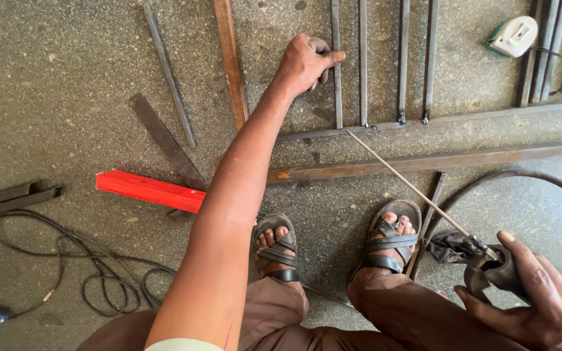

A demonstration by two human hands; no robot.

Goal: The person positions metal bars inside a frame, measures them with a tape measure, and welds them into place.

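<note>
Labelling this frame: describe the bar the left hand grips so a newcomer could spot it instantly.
Start at the long horizontal steel rail crossing the concrete floor, with four thin upright bars rising from it toward the top edge. Take the leftmost one, the gripped bar, where the left hand wraps around it. Unlike its three neighbours, it has the welding rod tip ending close to its base.

The left hand [307,64] grips an upright steel bar [337,71] of the grille on the floor. The right hand [535,292] holds an electrode holder [482,260], its welding rod [408,185] reaching toward the bar's lower joint.
</note>
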